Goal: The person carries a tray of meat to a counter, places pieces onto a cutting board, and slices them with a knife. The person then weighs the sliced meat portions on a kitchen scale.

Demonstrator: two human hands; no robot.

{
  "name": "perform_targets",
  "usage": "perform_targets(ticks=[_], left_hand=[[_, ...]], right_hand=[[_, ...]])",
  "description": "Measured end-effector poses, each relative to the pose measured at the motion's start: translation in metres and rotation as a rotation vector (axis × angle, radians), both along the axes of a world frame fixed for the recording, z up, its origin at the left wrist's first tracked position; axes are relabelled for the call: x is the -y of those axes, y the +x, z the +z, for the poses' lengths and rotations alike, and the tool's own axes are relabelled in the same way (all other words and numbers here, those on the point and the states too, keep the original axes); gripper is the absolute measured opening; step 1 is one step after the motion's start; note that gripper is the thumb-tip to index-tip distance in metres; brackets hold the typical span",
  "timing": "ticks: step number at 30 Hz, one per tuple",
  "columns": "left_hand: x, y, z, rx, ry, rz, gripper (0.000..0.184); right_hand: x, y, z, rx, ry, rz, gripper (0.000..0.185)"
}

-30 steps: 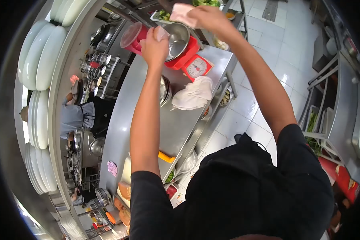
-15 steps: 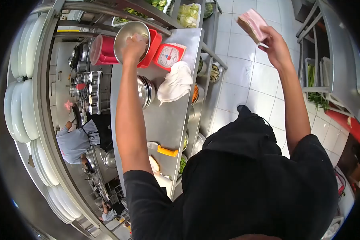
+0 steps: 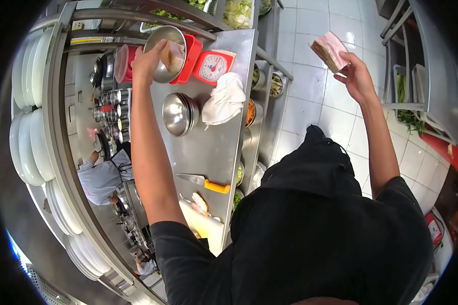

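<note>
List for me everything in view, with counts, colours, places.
Table: 1, grey, centre
Scale: 1, red, on table
Bowl: 1, silver, on scale
Meat: 1, pinkish, in bowl
Held meat: 1, pinkish, upper right
Tub: 1, pink, beside bowl
Stacked bowls: several, silver, on table
Cloth: 1, white, on table
Knife: 1, yellow-handled, on table
Board: 1, pale, on table
Food: uncertain number, pale, on board
Vegetables: uncounted, mixed, around table
Plates: many, white, left
Co-workers: 2+, grey shirts, background
Left hand: 1, bare, at bowl
Right hand: 1, bare, holding meat
</note>
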State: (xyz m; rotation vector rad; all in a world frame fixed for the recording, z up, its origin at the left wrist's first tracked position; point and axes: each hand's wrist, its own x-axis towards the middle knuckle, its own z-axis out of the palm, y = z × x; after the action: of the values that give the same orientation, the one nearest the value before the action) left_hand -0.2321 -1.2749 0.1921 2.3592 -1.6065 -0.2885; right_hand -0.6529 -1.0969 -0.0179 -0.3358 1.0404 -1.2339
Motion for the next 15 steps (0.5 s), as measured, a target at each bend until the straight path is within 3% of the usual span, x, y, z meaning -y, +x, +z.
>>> perform_targets(ticks=[10, 13, 15], left_hand=[[0.007, 0.002, -0.031, 0.039, -0.003, -0.020, 0.103], [0.009, 0.000, -0.040, -0.143, 0.082, 0.032, 0.089], [0.029, 0.026, -0.071, -0.259, 0.084, 0.002, 0.075]], right_hand=[[-0.006, 0.007, 0.004, 0.053, -0.036, 0.072, 0.038], [-0.014, 0.008, 0.004, 0.077, -0.078, 0.107, 0.042], [-0.015, 0.009, 0.004, 0.103, -0.110, 0.126, 0.045]])
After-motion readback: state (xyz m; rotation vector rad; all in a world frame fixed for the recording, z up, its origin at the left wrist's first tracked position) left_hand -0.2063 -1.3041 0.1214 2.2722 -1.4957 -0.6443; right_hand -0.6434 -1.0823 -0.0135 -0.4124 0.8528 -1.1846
